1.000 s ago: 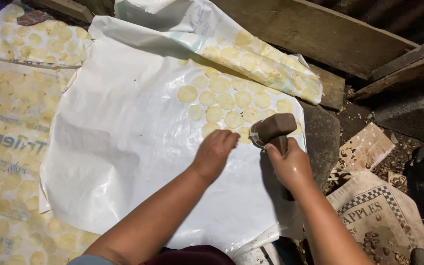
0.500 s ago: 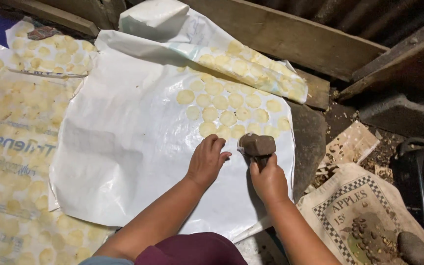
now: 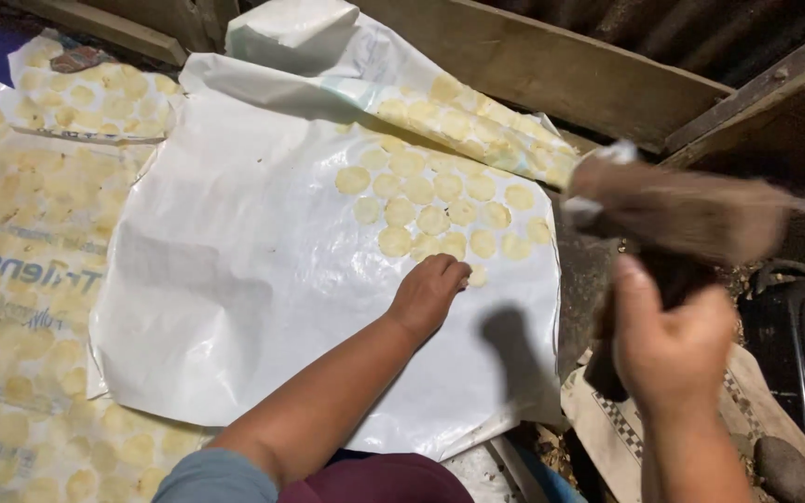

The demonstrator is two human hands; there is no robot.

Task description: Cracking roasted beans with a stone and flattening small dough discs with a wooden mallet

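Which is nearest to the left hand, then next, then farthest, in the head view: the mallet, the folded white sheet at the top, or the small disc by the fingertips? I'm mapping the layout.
1. Small disc: at the fingertips of the left hand, on the white sheet.
2. Mallet: to the right, raised in the right hand, blurred.
3. Folded white sheet: top, beyond the rows of discs.

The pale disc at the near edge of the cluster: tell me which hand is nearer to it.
Left. The left hand has its fingertips touching the pale disc on the white sheet. The right hand is raised off to the right, gripping a wooden mallet.
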